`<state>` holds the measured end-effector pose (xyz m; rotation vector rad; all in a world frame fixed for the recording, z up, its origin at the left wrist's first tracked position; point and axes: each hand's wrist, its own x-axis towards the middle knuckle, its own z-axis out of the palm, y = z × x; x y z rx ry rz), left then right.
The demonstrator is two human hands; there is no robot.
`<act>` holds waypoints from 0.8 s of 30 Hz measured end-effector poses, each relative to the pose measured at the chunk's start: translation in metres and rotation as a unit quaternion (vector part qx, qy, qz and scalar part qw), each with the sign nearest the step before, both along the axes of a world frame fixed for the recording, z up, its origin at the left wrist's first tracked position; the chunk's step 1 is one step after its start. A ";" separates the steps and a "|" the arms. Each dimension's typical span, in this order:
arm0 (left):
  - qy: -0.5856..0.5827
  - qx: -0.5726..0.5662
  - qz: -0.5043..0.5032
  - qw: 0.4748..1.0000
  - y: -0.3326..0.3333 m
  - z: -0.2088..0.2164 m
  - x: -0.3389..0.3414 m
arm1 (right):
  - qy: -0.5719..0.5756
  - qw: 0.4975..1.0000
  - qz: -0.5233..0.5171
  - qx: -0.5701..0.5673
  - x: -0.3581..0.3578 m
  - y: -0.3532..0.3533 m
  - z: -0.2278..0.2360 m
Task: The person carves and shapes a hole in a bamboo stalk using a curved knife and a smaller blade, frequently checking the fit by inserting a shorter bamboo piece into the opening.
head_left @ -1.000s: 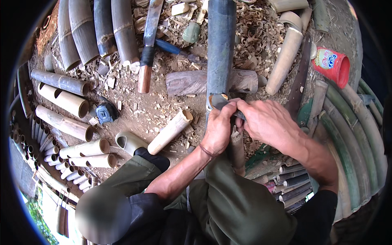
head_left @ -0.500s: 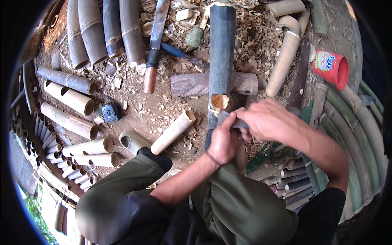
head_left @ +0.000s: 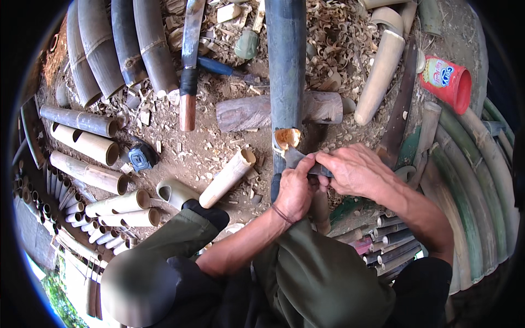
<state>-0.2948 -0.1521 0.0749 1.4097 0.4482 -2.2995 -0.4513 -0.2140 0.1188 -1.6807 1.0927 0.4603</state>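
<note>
A dark bamboo pole (head_left: 287,65) runs up and down through the middle, resting across a wooden block (head_left: 243,113). A hollow opening (head_left: 287,138) is cut in its near part, showing pale, raw edges. A knife with a broad grey blade (head_left: 294,158) has its tip at the lower edge of this opening. My left hand (head_left: 295,191) is closed around the blade, its thumb pressed on top. My right hand (head_left: 350,170) grips the same knife from the right, fingers curled; the handle is mostly hidden by my hands.
Wood chips and curled shavings (head_left: 344,44) cover the ground. At left lie a tape measure (head_left: 143,157), a long machete (head_left: 188,82) and cut bamboo tubes (head_left: 87,143). A loose bamboo piece (head_left: 227,177) is near my foot. A red tub (head_left: 445,82) and a saw (head_left: 399,115) lie right.
My right hand, blurred before, is now sharp and a little lower, still on the knife. More of the blade shows at the opening. The whole view has shifted slightly.
</note>
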 end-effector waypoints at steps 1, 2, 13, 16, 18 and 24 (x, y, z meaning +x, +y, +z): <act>-0.026 -0.013 -0.050 0.998 -0.002 0.003 0.004 | -0.008 1.000 -0.020 -0.011 0.002 0.009 -0.003; -0.050 -0.029 -0.104 0.993 -0.007 0.006 0.008 | -0.009 0.997 -0.069 -0.013 0.005 0.019 -0.005; -0.178 -0.321 -0.506 0.781 -0.032 -0.006 0.052 | -0.055 0.899 -0.434 -0.007 0.071 0.096 -0.030; -0.183 -0.406 -0.557 0.701 -0.037 -0.014 0.061 | -0.058 0.884 -0.462 -0.030 0.092 0.103 -0.034; -0.203 -0.468 -0.583 0.632 -0.041 -0.027 0.068 | -0.052 0.870 -0.488 -0.033 0.104 0.104 -0.041; -0.261 -0.559 -0.621 0.483 -0.039 -0.029 0.069 | -0.043 0.884 -0.465 -0.034 0.110 0.107 -0.047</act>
